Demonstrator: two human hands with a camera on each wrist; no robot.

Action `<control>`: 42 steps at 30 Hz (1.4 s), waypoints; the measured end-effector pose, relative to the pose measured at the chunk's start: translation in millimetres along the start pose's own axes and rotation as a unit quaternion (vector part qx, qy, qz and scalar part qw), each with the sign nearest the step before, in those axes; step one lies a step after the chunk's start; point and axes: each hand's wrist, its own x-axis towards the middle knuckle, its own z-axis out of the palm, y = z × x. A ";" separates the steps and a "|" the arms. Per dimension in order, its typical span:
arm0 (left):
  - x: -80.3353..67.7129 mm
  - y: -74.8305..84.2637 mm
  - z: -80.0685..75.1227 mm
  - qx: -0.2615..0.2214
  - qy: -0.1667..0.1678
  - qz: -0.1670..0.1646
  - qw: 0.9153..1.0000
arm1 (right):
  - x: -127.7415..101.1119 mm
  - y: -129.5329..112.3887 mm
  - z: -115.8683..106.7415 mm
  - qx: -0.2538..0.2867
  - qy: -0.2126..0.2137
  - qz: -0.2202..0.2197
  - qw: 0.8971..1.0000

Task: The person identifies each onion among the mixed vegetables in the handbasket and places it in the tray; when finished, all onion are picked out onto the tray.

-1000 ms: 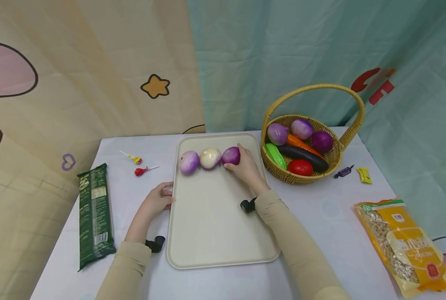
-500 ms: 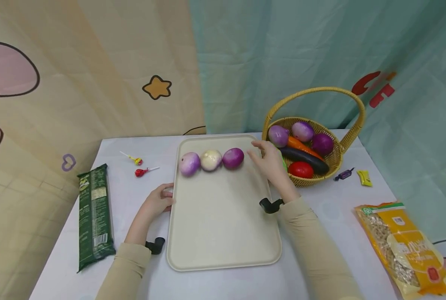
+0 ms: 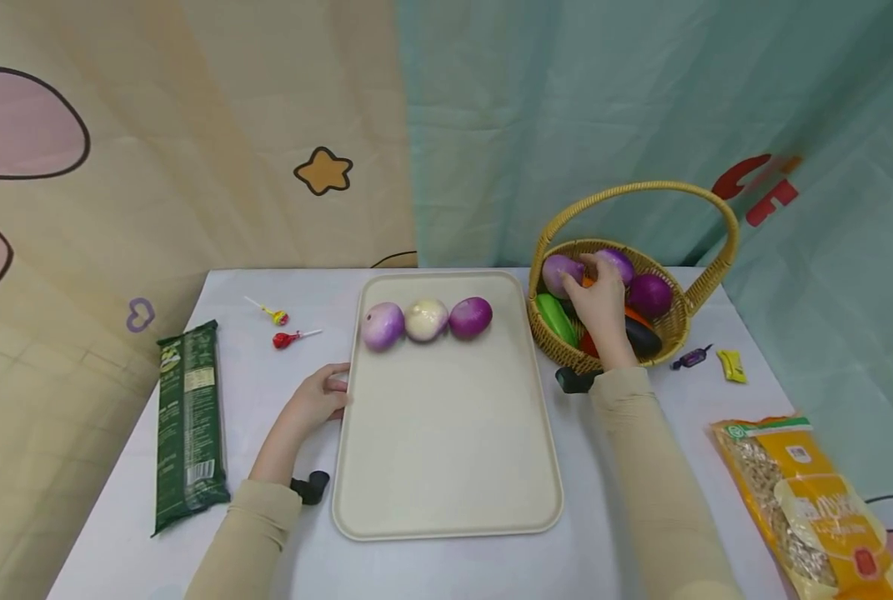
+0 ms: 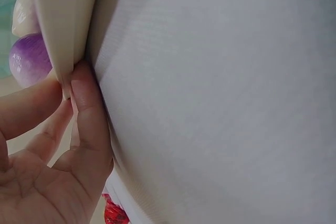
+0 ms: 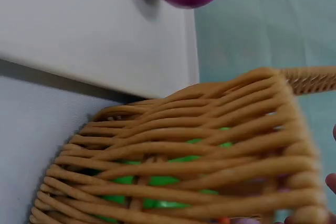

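Pinching tray [image 3: 449, 450], left grip [image 3: 317, 400], right grip [image 3: 602, 302] at onion [image 3: 557, 272] in basket [image 3: 566, 352]

Tray [image 3: 448, 450] in all three views

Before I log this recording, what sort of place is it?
Probably an indoor tabletop staged for recording: a white-covered table, a cartoon-printed curtain hung behind it, and a wicker basket beside a tray.

Barcode [image 3: 200, 472] on green packet [image 3: 188, 417], square code [image 3: 798, 454] and illegible lettering [image 3: 829, 507] on orange bag [image 3: 784, 475], red letter-like shapes [image 3: 772, 202] on curtain [image 3: 581, 125]
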 end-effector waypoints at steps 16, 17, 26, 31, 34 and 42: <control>3.6 -2.2 -0.5 0.005 0.004 0.008 1.000 | 13.2 21.7 28.1 -0.010 -0.017 0.047 0.999; 3.7 -1.7 -0.4 0.004 0.005 0.006 1.000 | 13.1 22.2 28.0 -0.011 -0.013 0.047 0.999; 2.6 -3.2 0.8 -0.005 0.007 0.002 1.000 | 2.8 11.1 13.6 0.006 0.018 0.055 0.998; 3.6 -2.2 3.7 0.000 0.007 -0.004 1.000 | -23.3 -7.1 -15.6 0.021 -0.010 0.074 0.997; 4.3 -0.6 4.6 0.003 0.006 -0.008 1.000 | -44.4 -19.6 -28.1 0.033 -0.042 0.074 0.996; 1.9 -1.1 1.2 0.006 0.009 -0.009 1.000 | -83.9 -53.3 14.2 0.066 -0.152 -0.004 0.986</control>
